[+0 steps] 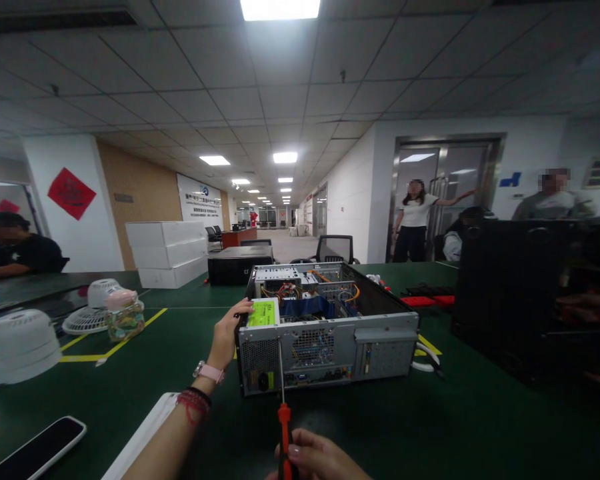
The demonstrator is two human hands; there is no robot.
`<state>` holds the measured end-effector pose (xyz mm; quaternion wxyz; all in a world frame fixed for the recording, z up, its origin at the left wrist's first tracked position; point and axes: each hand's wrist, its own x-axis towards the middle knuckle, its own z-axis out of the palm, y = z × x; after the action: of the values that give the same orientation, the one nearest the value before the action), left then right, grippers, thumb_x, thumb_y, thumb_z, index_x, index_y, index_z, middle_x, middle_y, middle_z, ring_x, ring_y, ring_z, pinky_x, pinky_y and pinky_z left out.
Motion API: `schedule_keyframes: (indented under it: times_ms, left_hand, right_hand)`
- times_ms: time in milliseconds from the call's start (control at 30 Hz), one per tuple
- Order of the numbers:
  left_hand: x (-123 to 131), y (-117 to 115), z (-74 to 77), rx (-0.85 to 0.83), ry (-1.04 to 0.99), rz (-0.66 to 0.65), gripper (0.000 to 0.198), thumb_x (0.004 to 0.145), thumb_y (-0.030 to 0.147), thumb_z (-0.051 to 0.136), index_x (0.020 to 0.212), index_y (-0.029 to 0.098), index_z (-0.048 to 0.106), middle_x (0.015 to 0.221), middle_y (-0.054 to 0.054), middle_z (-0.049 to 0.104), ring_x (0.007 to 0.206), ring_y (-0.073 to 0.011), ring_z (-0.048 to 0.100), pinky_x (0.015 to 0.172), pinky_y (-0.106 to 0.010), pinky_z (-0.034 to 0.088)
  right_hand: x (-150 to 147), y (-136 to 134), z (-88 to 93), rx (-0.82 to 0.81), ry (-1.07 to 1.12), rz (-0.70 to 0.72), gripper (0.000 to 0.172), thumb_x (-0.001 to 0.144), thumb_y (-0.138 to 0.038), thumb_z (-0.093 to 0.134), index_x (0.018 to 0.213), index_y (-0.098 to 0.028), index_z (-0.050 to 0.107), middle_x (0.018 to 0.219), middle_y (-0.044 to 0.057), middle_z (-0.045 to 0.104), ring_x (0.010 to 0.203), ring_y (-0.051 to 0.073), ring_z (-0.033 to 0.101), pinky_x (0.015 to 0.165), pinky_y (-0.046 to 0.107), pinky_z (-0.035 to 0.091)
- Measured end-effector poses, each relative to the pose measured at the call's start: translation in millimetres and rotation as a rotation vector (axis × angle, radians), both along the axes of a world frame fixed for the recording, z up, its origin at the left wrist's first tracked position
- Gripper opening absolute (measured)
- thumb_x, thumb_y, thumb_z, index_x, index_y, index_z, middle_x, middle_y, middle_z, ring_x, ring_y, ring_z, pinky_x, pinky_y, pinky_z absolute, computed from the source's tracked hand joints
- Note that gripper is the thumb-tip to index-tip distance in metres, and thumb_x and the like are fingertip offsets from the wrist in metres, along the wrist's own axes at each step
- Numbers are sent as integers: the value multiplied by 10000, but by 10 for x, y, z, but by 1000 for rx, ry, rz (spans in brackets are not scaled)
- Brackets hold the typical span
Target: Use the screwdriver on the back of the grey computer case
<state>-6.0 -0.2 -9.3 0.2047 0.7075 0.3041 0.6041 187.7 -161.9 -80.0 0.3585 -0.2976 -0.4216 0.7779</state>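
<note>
An opened computer case [325, 347] lies on the green table with its back panel towards me. Inside it are cables, boards and a power supply [264, 313] with a yellow-green label at the left rear corner. My left hand [226, 333] grips the case's left edge beside the power supply, its fingertips near the label. Low in the view, my right hand [316, 457] is closed round the handle of a red and black screwdriver [285, 420]. The screwdriver's thin shaft points up at the back panel, just right of the power supply grille; whether its tip sits in a screw I cannot tell.
At left are a phone [37, 450], white fan parts [17, 347] and a jar [125, 317] with a pink lid. Stacked white boxes [167, 253] and a black case [240, 265] stand behind. A black tower [513, 287] stands at right. Other people are around.
</note>
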Motion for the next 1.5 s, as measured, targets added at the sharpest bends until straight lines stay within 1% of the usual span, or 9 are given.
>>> schedule_keyframes:
  times_ms: [267,433,600,800,900,1033,1200,1333,1500]
  left_hand:
    - [-7,29,-14,10,-7,-10,404,873,381,324,891,153,657,1181,-99,620,1232,-234,471,1063,-395,328]
    - [-4,27,-13,7,-15,-17,398,870,373,324,877,151,654,1188,-100,617,1240,-231,465,1059,-391,334]
    - [4,11,6,5,-19,-17,391,865,368,330,876,151,656,1171,-97,627,1232,-237,471,1059,-400,331]
    - [7,15,-3,1,-39,-33,388,866,375,339,874,151,656,1177,-100,623,1231,-243,472,1060,-408,328]
    - [9,16,-8,1,-48,-27,391,865,381,343,874,149,657,1176,-102,624,1227,-246,475,1063,-414,322]
    - [16,27,-14,-2,-49,-35,375,864,365,347,876,154,657,1178,-97,623,1233,-240,469,1070,-410,311]
    - [18,39,-23,-9,-49,-31,383,868,366,337,882,154,656,1169,-98,625,1227,-237,475,1058,-405,326]
    - [13,28,-17,-6,-48,-34,381,871,360,337,887,157,659,1176,-92,622,1232,-235,471,1065,-402,315]
    - [21,19,-3,-4,-56,-33,381,863,368,345,877,154,660,1158,-98,631,1220,-236,483,1056,-401,330]
  right_hand:
    - [-34,20,67,-59,-49,-35,604,459,-525,771,842,-143,502,706,44,667,695,164,639,663,247,391]
    - [-41,40,26,-95,-85,-76,638,370,-496,819,815,-147,524,725,29,668,646,113,611,670,240,393]
    - [-27,33,-9,-78,-69,-92,593,363,-408,853,795,-147,540,687,-16,635,645,90,599,658,218,380]
    - [-15,30,61,-86,-97,-53,581,394,-433,825,827,-146,564,709,-1,650,618,88,577,607,216,350]
    - [-9,11,130,-96,-116,-44,575,407,-437,813,841,-147,571,744,14,665,652,96,586,633,225,357]
    - [-13,-15,234,-127,-155,-54,610,357,-454,814,822,-145,568,748,23,672,707,111,601,725,250,379]
    - [-20,-3,301,-126,-165,-25,531,382,-394,774,810,-140,587,733,29,677,738,134,611,798,283,380]
    - [3,-4,258,-93,-140,17,455,452,-313,674,858,-111,630,805,65,685,768,153,612,801,299,379]
    - [27,24,107,-9,-88,41,429,524,-317,618,893,-100,644,879,100,681,843,192,618,821,330,381]
